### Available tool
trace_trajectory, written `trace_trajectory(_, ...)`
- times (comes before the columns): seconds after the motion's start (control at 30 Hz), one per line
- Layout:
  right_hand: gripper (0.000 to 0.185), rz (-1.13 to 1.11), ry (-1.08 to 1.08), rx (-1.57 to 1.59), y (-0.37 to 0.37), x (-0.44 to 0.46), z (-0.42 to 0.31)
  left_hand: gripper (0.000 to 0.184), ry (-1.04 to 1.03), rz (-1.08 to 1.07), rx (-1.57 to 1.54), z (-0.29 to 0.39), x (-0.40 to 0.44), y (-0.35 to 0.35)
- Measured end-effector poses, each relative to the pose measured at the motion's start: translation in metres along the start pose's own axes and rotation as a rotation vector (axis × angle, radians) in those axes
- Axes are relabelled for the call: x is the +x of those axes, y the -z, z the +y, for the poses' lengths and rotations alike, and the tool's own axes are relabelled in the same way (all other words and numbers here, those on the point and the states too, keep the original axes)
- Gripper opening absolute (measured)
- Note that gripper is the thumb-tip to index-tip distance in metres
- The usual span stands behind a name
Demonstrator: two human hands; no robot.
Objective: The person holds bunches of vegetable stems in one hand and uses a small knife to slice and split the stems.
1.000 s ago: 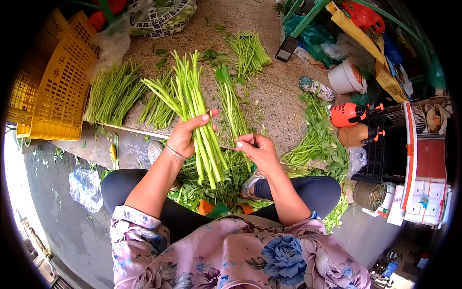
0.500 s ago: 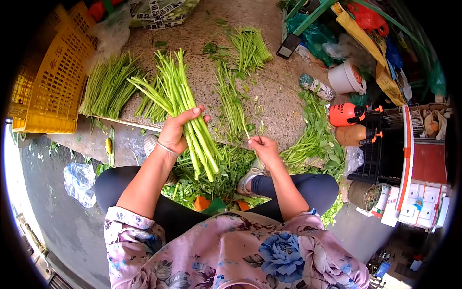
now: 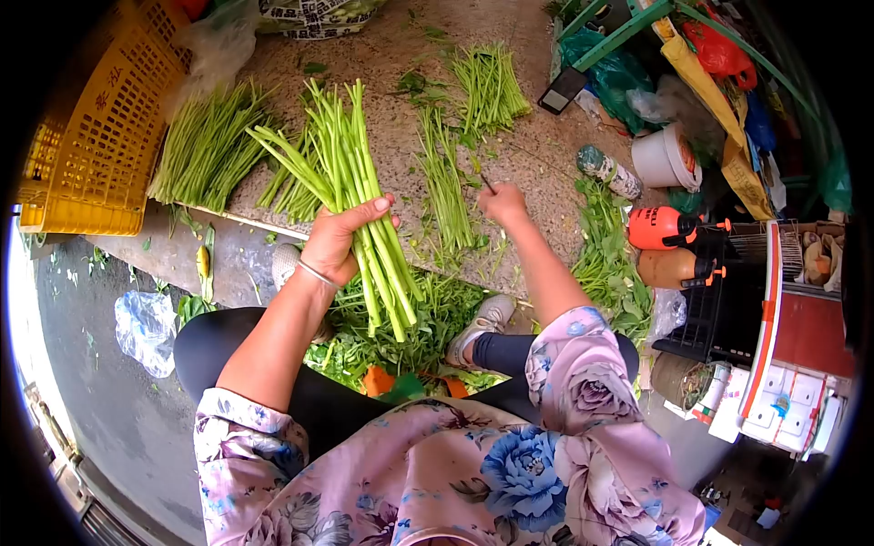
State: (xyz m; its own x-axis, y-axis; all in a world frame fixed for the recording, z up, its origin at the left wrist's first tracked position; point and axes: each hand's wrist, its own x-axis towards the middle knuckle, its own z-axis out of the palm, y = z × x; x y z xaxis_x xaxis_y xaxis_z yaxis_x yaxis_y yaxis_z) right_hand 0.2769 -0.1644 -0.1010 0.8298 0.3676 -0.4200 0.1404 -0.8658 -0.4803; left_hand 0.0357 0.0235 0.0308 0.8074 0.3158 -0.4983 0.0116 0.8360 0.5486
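Observation:
My left hand point(image 3: 341, 238) is wrapped round a bunch of thick green stalks point(image 3: 350, 168), held upright over the leafy pile between my feet. To the right, my right hand point(image 3: 503, 204) is closed above the stone slab, with a small dark, thin thing poking out of it that I cannot make out. Thin green stems point(image 3: 444, 187) lie on the slab just left of that hand. A small bundle of stems point(image 3: 489, 89) rests farther back. Beside the yellow crate lies a large bundle point(image 3: 208, 150), and a smaller one point(image 3: 293, 189) is partly behind the held bunch.
The yellow crate point(image 3: 107, 118) stands at the left. Leafy greens point(image 3: 605, 255) lie along the right, near an orange spray bottle point(image 3: 660, 227), a brown one point(image 3: 672, 269) and a white bucket point(image 3: 665, 156). A leaf pile point(image 3: 364, 341) lies between my shoes. A clear plastic bag point(image 3: 146, 329) is on the floor.
My right hand has moved forward and right, away from the thin stem that it pinched at the slab's near edge. My left hand still holds the bunch, slightly farther left than at first.

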Motion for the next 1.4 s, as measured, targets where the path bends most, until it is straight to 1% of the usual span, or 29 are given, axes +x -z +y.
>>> trace_trajectory(0.07, 0.024, -0.066, -0.176, -0.052, -0.032, -0.019, 0.006, 0.025, 0.013, 0.003, 0.018, -0.001, 0.001, 0.004)
trace_trajectory(0.1, 0.024, -0.075, -0.182, -0.042, -0.044, -0.025, 0.011, 0.025, 0.02, 0.011, 0.028, -0.002, 0.0, 0.006)
trace_trajectory(0.17, 0.026, 0.024, -0.093, -0.019, -0.057, -0.033, 0.019, 0.025, 0.017, 0.034, 0.05, -0.004, 0.0, 0.007)
trace_trajectory(0.2, 0.026, 0.029, -0.165, -0.017, -0.054, -0.037, 0.014, 0.024, 0.002, 0.048, 0.066, -0.004, -0.001, 0.006)
trace_trajectory(0.23, 0.026, 0.035, -0.16, -0.021, -0.056, -0.031, 0.021, 0.024, -0.003, 0.042, 0.061, -0.004, 0.0, 0.005)
trace_trajectory(0.3, 0.025, -0.024, -0.189, 0.093, -0.063, -0.022, 0.031, 0.024, -0.008, 0.033, 0.059, -0.003, 0.0, 0.005)
trace_trajectory(0.33, 0.021, -0.039, -0.231, 0.116, -0.062, -0.018, 0.035, 0.025, 0.0, 0.041, 0.035, -0.004, 0.002, 0.005)
trace_trajectory(0.37, 0.021, -0.039, -0.226, 0.115, -0.059, -0.016, 0.041, 0.025, -0.005, 0.041, 0.034, -0.004, 0.001, 0.005)
trace_trajectory(0.43, 0.017, -0.155, -0.21, 0.157, -0.052, -0.017, 0.048, 0.025, 0.001, 0.032, 0.045, -0.004, 0.0, 0.003)
trace_trajectory(0.47, 0.015, -0.164, -0.217, 0.244, -0.051, -0.018, 0.051, 0.025, 0.002, 0.029, 0.045, -0.005, 0.0, 0.003)
trace_trajectory(0.5, 0.015, -0.16, -0.22, 0.245, -0.046, -0.023, 0.049, 0.025, 0.001, 0.03, 0.056, -0.006, 0.0, 0.003)
trace_trajectory(0.57, 0.013, -0.128, -0.278, 0.462, -0.034, -0.034, 0.042, 0.025, -0.002, 0.036, 0.079, -0.007, -0.001, 0.003)
trace_trajectory(0.6, 0.01, -0.054, -0.208, 0.506, -0.034, -0.038, 0.039, 0.024, -0.01, 0.038, 0.084, -0.007, -0.001, 0.003)
trace_trajectory(0.63, 0.01, -0.049, -0.209, 0.507, -0.028, -0.042, 0.037, 0.024, -0.009, 0.034, 0.085, -0.007, 0.0, 0.003)
trace_trajectory(0.7, 0.009, -0.125, -0.247, 0.682, -0.009, -0.055, 0.028, 0.023, 0.001, 0.034, 0.074, -0.009, 0.002, 0.004)
trace_trajectory(0.73, 0.009, -0.158, -0.234, 0.897, -0.004, -0.062, 0.025, 0.023, 0.0, 0.047, 0.078, -0.008, 0.001, 0.002)
trace_trajectory(0.77, 0.009, -0.153, -0.232, 0.896, 0.001, -0.07, 0.021, 0.023, -0.001, 0.043, 0.076, -0.009, 0.001, 0.001)
trace_trajectory(0.83, 0.014, -0.236, -0.25, 1.272, 0.007, -0.085, 0.018, 0.023, 0.016, 0.037, 0.084, -0.011, 0.003, 0.0)
trace_trajectory(0.87, 0.017, -0.294, -0.244, 1.397, 0.005, -0.093, 0.019, 0.023, 0.016, 0.032, 0.085, -0.013, 0.004, -0.001)
trace_trajectory(0.9, 0.017, -0.29, -0.241, 1.399, 0.003, -0.102, 0.017, 0.022, 0.02, 0.035, 0.093, -0.014, 0.005, -0.001)
trace_trajectory(0.97, 0.018, -0.449, -0.132, 1.608, -0.001, -0.122, 0.009, 0.022, 0.021, 0.037, 0.105, -0.019, 0.008, -0.001)
trace_trajectory(1.03, 0.022, -0.473, -0.139, 1.704, 0.001, -0.148, -0.01, 0.022, 0.078, 0.037, 0.134, -0.025, 0.011, 0.0)
trace_trajectory(1.1, 0.024, -0.553, -0.108, 1.707, -0.001, -0.163, -0.018, 0.02, 0.071, 0.053, 0.22, -0.032, 0.013, 0.0)
trace_trajectory(1.13, 0.028, -0.593, -0.087, 1.684, -0.001, -0.168, -0.022, 0.02, 0.092, 0.072, 0.232, -0.035, 0.014, 0.0)
trace_trajectory(1.17, 0.028, -0.604, -0.087, 1.686, 0.0, -0.174, -0.027, 0.021, 0.113, 0.093, 0.243, -0.038, 0.016, 0.0)
trace_trajectory(1.2, 0.028, -0.575, -0.048, 1.608, 0.003, -0.181, -0.035, 0.021, 0.158, 0.099, 0.27, -0.04, 0.017, 0.001)
trace_trajectory(1.27, 0.027, -0.525, 0.013, 1.47, 0.009, -0.193, -0.05, 0.022, 0.161, 0.092, 0.306, -0.043, 0.018, -0.002)
trace_trajectory(1.3, 0.027, -0.534, 0.011, 1.471, 0.01, -0.197, -0.054, 0.023, 0.163, 0.087, 0.324, -0.043, 0.018, -0.005)
trace_trajectory(1.4, 0.025, -0.513, 0.016, 1.312, 0.008, -0.205, -0.059, 0.028, 0.136, 0.006, 0.212, -0.041, 0.013, -0.013)
